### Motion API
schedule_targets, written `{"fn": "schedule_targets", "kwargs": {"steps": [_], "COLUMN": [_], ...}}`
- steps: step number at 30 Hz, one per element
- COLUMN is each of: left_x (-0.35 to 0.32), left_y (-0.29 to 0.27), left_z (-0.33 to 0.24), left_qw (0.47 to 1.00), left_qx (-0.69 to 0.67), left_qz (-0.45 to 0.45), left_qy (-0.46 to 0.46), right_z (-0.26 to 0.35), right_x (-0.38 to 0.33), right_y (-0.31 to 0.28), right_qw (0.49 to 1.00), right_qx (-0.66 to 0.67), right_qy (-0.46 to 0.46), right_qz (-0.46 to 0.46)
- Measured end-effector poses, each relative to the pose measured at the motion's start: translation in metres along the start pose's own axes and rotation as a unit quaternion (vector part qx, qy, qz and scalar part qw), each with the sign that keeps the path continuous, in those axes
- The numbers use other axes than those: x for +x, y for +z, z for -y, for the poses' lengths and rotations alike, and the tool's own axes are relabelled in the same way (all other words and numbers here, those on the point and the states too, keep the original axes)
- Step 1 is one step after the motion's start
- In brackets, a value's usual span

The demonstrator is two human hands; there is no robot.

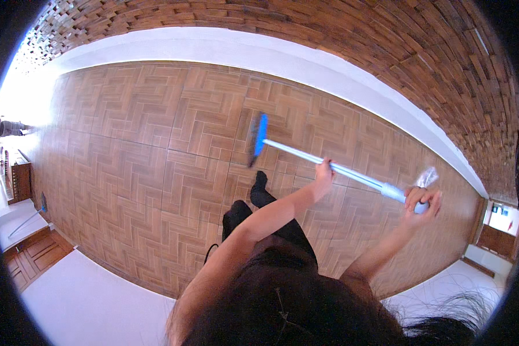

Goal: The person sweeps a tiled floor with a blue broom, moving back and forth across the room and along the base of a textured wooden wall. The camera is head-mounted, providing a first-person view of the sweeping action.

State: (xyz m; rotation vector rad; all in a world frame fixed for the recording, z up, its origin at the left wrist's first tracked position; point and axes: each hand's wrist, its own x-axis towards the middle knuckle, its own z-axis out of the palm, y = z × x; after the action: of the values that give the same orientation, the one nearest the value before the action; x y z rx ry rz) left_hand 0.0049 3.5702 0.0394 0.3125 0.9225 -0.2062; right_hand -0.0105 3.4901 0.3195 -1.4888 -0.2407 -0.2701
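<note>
A broom with a blue head [263, 128], dark bristles and a pale blue-white handle [354, 174] slants across the wooden-look floor. My left hand [325, 173] is closed round the middle of the handle. At the handle's thick grip end, my right hand [422, 203] is wrapped round it, the rounded tip showing between the fingers. Beside that hand is a piece of clear, crinkled plastic [427, 176]; whether it is attached to the handle I cannot tell. The bristles are just ahead of my dark-covered foot [259, 181], apparently at floor level.
A white ledge [259, 51] runs along the far side below a wall of wood strips [328, 26]. At the left, another long-handled tool [29, 222] leans near a wooden door [37, 259]. A wooden cabinet [19, 176] stands by the bright opening.
</note>
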Motion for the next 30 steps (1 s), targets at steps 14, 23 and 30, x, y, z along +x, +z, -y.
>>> {"fn": "schedule_targets", "kwargs": {"steps": [14,23,30], "left_x": [0.131,0.151,0.136], "left_y": [-0.166,-0.181,0.039], "left_z": [-0.201,-0.395,-0.335], "left_qw": [0.96,0.84,0.97], "left_qx": [0.036,0.264,0.089], "left_qz": [-0.225,-0.429,-0.216], "left_qy": [0.164,0.201,0.073], "right_z": [-0.205,-0.296,-0.148], "right_x": [-0.026,0.033,0.222], "right_y": [0.147,0.295,0.254], "right_qw": [0.96,0.926,0.995], "right_qx": [-0.003,0.106,-0.021], "right_qy": [0.237,0.363,0.086], "right_qz": [0.146,0.019,-0.035]}}
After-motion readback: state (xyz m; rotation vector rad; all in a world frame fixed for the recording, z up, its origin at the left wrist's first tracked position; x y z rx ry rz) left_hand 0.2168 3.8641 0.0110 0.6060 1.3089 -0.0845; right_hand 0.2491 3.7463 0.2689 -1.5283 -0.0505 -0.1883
